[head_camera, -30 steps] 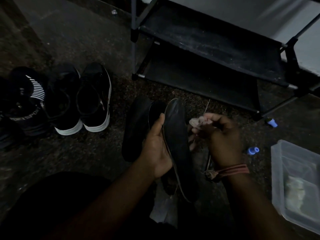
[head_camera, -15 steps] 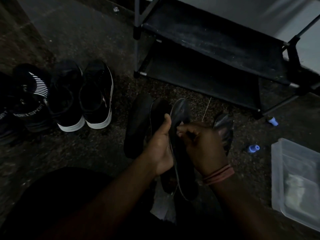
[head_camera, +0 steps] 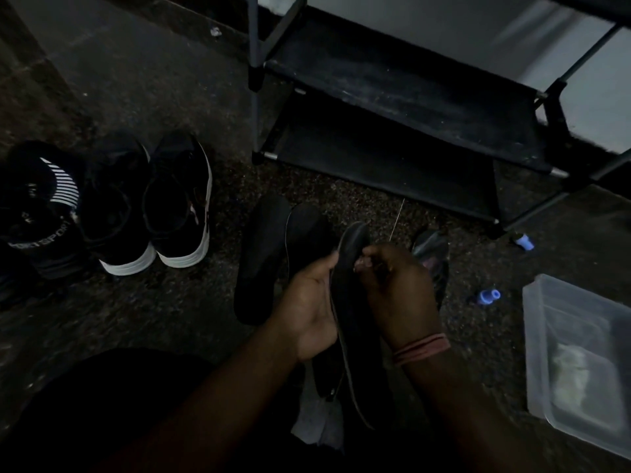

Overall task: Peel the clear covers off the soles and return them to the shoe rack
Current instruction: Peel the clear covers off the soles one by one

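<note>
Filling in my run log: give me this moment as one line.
step: peeling cover | left hand: holds sole | right hand: pinches at sole's edge | rack: nothing visible on shelves

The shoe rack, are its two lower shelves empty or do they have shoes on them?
Empty, as far as visible. Both dark shelves of the shoe rack are bare; the black sneakers stand on the floor to its left.

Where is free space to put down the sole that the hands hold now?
Both shelves of the shoe rack look bare. The floor between the sneakers and the rack is free too. It is crowded around the left hand and right hand: other soles lie just beyond them, and blue caps beside the clear container.
</note>
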Motion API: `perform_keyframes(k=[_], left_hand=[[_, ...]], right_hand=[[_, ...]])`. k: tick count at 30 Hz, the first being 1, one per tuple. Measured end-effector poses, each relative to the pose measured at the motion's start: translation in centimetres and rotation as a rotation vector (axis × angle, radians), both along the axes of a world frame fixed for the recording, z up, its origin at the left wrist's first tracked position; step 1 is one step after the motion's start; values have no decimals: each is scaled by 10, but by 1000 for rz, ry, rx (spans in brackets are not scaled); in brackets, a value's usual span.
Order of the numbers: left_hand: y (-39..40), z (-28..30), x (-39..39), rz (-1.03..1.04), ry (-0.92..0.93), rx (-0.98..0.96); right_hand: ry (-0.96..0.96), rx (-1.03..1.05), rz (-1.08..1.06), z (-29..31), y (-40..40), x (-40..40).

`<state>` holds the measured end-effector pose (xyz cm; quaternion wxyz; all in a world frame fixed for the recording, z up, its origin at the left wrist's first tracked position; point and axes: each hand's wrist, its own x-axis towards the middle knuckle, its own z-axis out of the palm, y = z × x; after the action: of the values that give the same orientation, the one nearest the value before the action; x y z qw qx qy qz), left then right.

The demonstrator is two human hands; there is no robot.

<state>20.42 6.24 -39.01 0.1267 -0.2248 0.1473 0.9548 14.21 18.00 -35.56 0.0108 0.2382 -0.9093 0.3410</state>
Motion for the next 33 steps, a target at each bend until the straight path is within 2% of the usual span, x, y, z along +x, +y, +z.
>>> perform_keyframes(k=[4,8,12,15,20,22,25,27,31,33], left_hand=[[-3,0,2,27,33,50],[-8,0,2,70,20,52],[-10,-1,0,109,-12,-33],[-9,-2,2,111,-9,-43],[14,0,4,-6,5,-75],[12,-2,5,-7,-30,-93],[-2,0,3,67,-60,-76],[-4,0,3,69,-82,-85],[12,0,4,-14,-80,-137],[17,5,7,-51,-83,-160]], right_hand=[[-205,-56,38,4,3,-5],[-150,7,201,8,-5,7],[-131,4,302,12,-22,29],[-33,-4,243,12,-21,27],[152,46,-10,11,-1,3],[128,25,22,13,-5,10],[-78,11,205,19,-22,29],[-130,51,250,19,-22,28],[27,65,31,13,-3,3],[94,125,-15,10,-1,1]])
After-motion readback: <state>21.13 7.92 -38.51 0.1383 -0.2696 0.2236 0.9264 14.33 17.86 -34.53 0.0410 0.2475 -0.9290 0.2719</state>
